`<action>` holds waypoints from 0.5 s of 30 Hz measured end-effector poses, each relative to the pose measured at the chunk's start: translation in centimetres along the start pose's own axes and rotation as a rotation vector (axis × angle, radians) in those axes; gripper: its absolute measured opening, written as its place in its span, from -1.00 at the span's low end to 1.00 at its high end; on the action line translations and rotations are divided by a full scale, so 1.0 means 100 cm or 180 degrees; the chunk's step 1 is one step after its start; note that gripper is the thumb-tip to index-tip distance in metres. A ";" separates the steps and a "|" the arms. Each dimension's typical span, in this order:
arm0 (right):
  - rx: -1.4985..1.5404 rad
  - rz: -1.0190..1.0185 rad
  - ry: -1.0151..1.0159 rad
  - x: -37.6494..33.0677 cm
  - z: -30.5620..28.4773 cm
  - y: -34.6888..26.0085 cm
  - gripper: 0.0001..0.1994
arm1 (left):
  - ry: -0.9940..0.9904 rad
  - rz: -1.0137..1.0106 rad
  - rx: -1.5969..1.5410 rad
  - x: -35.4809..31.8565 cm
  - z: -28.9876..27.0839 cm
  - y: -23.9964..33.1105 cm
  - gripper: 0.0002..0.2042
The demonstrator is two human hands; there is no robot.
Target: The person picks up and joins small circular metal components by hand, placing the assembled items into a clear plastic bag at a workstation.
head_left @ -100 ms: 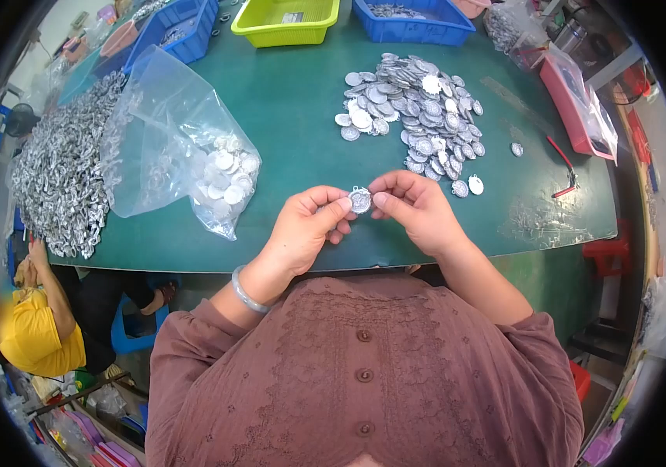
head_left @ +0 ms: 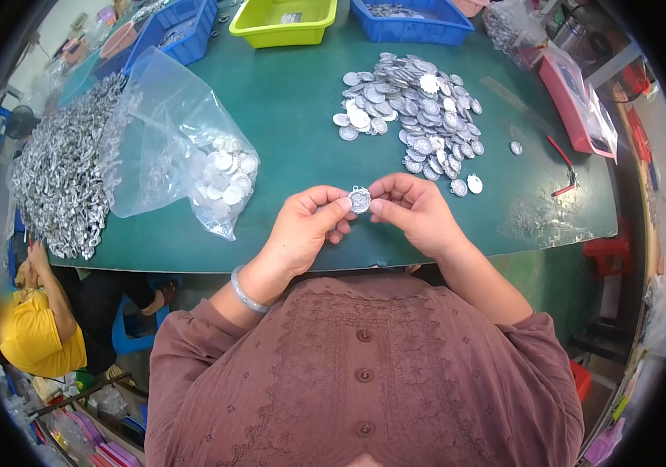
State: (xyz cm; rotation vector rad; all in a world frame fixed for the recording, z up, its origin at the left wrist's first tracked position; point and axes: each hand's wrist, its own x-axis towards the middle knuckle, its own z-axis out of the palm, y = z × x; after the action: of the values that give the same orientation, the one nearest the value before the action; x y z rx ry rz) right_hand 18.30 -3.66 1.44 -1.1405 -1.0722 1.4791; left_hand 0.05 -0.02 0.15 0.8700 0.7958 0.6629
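Note:
A round silver-coloured medal (head_left: 359, 200) with a raised design and a small loop on top is held upright over the near edge of the green table. The thumb and fingers of my left hand (head_left: 307, 226) pinch its left side. My right hand (head_left: 417, 214) has its thumb and forefinger closed at the right edge of the same medal. Beyond my right hand lies a heap of similar medals (head_left: 418, 105), with a few loose ones beside it. To the left, a clear plastic bag (head_left: 162, 117) lies on the table with pale round discs (head_left: 228, 175) in it.
A large pile of metal links (head_left: 64, 171) covers the far left. Blue trays (head_left: 415, 29) and a yellow-green basket (head_left: 282, 35) line the back. Red-handled pliers (head_left: 562, 167) and a pink tray (head_left: 574, 113) are at right. A person in a yellow top (head_left: 41, 335) sits at left.
My right thumb has shifted slightly down and in at the medal's edge. Otherwise both hands and the medal stay in place.

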 end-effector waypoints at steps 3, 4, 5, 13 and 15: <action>0.0015 -0.0066 0.0042 -0.001 0.002 0.003 -0.87 | 0.0037 -0.0033 0.0027 -0.001 0.003 0.000 -0.85; -0.0079 -0.0185 0.0125 -0.001 0.002 0.004 -0.88 | -0.0021 0.0010 -0.0067 0.000 0.003 -0.002 -0.82; -0.0174 -0.0303 0.0208 -0.002 0.002 0.005 -0.89 | -0.0078 0.0053 -0.0161 0.001 0.004 -0.004 -0.79; -0.1501 -0.1435 0.0097 -0.007 0.003 0.003 -0.89 | -0.0603 0.0090 -0.0905 0.003 0.014 -0.006 -0.59; -0.1506 -0.1632 0.0076 -0.006 0.000 0.004 -0.88 | -0.0673 -0.0025 -0.1106 0.005 0.013 -0.002 -0.56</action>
State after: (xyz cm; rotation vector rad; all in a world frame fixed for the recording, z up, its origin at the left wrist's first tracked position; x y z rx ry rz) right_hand 18.35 -4.35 1.16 -1.0790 -1.6087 0.8292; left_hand 1.40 -0.26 0.28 0.6070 0.4751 0.6658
